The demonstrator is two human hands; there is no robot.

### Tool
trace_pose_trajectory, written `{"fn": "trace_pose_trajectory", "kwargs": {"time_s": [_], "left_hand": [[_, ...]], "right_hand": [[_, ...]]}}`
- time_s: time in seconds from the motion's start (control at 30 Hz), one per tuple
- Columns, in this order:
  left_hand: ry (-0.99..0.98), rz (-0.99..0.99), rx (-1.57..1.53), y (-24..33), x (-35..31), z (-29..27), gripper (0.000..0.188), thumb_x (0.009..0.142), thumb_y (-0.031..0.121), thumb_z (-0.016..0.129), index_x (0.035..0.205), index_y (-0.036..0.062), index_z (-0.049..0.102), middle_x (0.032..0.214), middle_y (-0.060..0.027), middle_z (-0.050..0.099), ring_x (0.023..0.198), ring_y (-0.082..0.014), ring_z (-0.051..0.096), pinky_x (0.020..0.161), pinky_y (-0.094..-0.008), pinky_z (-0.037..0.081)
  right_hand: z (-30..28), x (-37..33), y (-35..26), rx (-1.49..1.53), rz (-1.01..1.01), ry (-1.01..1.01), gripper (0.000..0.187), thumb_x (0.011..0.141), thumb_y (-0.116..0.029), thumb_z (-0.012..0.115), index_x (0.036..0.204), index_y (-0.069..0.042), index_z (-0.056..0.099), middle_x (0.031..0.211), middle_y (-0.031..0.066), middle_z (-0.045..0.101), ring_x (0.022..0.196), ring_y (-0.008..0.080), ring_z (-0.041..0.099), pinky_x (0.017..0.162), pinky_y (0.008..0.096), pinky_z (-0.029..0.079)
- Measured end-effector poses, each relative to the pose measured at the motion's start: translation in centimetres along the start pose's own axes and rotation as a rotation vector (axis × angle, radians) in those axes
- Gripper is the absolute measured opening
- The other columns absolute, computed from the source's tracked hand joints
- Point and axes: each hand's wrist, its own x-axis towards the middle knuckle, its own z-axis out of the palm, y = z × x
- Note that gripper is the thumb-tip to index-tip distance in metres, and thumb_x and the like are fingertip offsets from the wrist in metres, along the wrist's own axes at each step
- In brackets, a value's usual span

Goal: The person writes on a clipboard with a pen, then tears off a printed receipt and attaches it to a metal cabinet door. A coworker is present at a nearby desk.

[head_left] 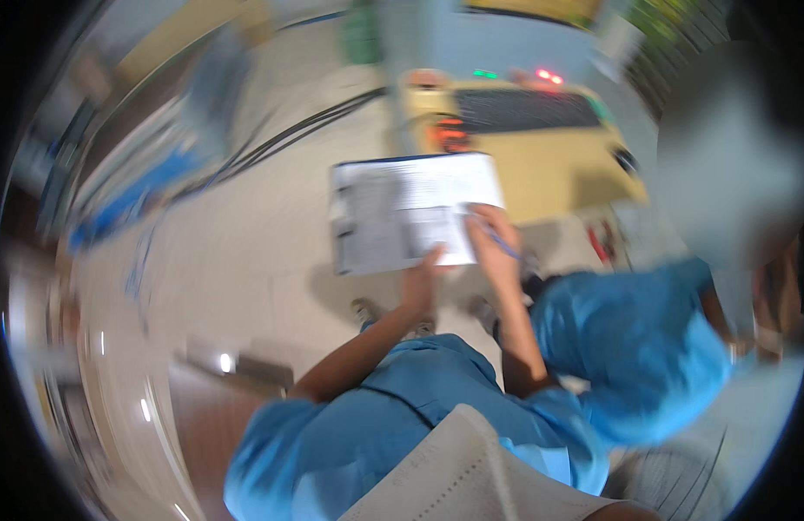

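Observation:
In front of my body is a clipboard [402, 159] with a dark edge, turned so that its clip side faces left. Printed paper sheets [467, 182] lie on it, partly in shadow. My left hand [422, 276] grips the near edge from below, its thumb resting on top of the paper. Over the right part of the sheet is my right hand [490, 233], closed around a bluish-purple pen [501, 242]. Motion blur hides whether the pen tip touches the paper.
Beyond the clipboard stands a yellow-topped table [549, 178] with a black mat [528, 111], an orange-and-black object [451, 133] and small red lights [549, 76]. A person in a blue shirt [628, 347] is close on my right. Dark cables [315, 117] cross the floor.

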Motion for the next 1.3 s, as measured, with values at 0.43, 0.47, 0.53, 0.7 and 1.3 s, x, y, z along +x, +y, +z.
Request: {"fn": "trace_pose_trajectory", "kwargs": {"time_s": [0.43, 0.47, 0.53, 0.7, 1.3], "left_hand": [[-0.032, 0.179, -0.492, 0.0, 3.5, 2.0, 0.045, 0.097, 0.009, 0.067, 0.136, -0.0037, 0.050, 0.125, -0.0155, 0.062, 0.105, -0.0223, 0.067, 0.074, -0.0353, 0.065], [-0.004, 0.063, -0.412, 0.2, 3.4, 2.1, 0.043, 0.097, 0.010, 0.067, 0.135, -0.0032, 0.051, 0.124, -0.0148, 0.063, 0.101, -0.0219, 0.068, 0.073, -0.0355, 0.064], [0.081, 0.028, -0.397, -0.1, 2.8, 2.8, 0.037, 0.097, 0.012, 0.068, 0.130, 0.0005, 0.055, 0.120, -0.0120, 0.065, 0.098, -0.0205, 0.069, 0.072, -0.0357, 0.064], [0.075, 0.022, -0.536, -2.2, 2.2, 2.3, 0.022, 0.096, 0.015, 0.072, 0.114, 0.0035, 0.067, 0.116, -0.0114, 0.068, 0.097, -0.0210, 0.070, 0.076, -0.0355, 0.063], [-0.035, 0.280, -0.503, 1.3, 4.3, 3.7, 0.043, 0.101, 0.017, 0.066, 0.138, 0.0017, 0.050, 0.130, -0.0120, 0.060, 0.112, -0.0227, 0.065, 0.085, -0.0395, 0.064]], "right_hand": [[2.4, 4.0, -5.9, 0.194, -0.159, -0.356, 0.026, 0.095, -0.011, 0.068, 0.120, -0.005, 0.069, 0.114, 0.0108, 0.072, 0.093, 0.0247, 0.071, 0.082, 0.0332, 0.056], [3.3, 3.5, -8.2, 0.398, -0.194, -0.544, 0.028, 0.095, -0.012, 0.068, 0.122, -0.006, 0.068, 0.116, 0.0108, 0.071, 0.095, 0.0274, 0.071, 0.083, 0.0337, 0.056], [6.1, 1.2, -13.1, 0.518, -0.644, -0.903, 0.027, 0.097, -0.016, 0.069, 0.123, -0.009, 0.068, 0.120, 0.0070, 0.070, 0.099, 0.0250, 0.069, 0.091, 0.0338, 0.053], [4.3, -0.7, -11.9, 0.689, -0.448, -0.733, 0.018, 0.098, -0.014, 0.068, 0.115, -0.008, 0.073, 0.105, 0.0084, 0.074, 0.102, 0.0217, 0.069, 0.090, 0.0338, 0.053], [-3.9, 3.1, 3.7, -0.407, -0.257, 0.138, 0.036, 0.084, -0.014, 0.074, 0.119, -0.008, 0.067, 0.115, 0.0128, 0.069, 0.117, 0.0317, 0.062, 0.107, 0.0482, 0.041]]}}
